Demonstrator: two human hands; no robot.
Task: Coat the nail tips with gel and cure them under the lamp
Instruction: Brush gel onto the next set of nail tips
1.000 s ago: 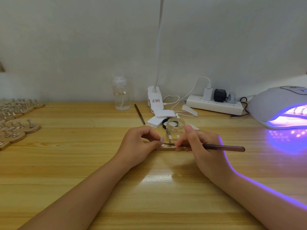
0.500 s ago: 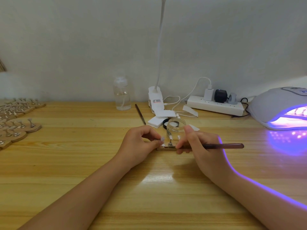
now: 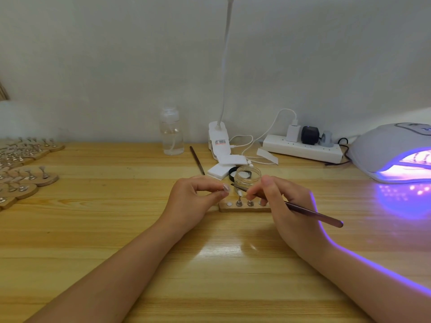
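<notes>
The brush (image 3: 289,207) now tilts upward, right hand (image 3: 283,206) fingers gripping it, left hand (image 3: 193,201) pinching a nail tip (image 3: 225,188).

Things sitting at the back of the wooden table (image 3: 93,229)

A clear bottle (image 3: 171,134) is standing by the wall. A white clip lamp (image 3: 219,141) is standing near it, its thin neck going up. A white power strip (image 3: 303,148) is lying to the right, holding plugs. White pads (image 3: 227,164) are lying just in front of the clip lamp.

A small label with red and dark print is being shown on the white clip lamp base (image 3: 219,142); its text is too blurred to be read.
</notes>
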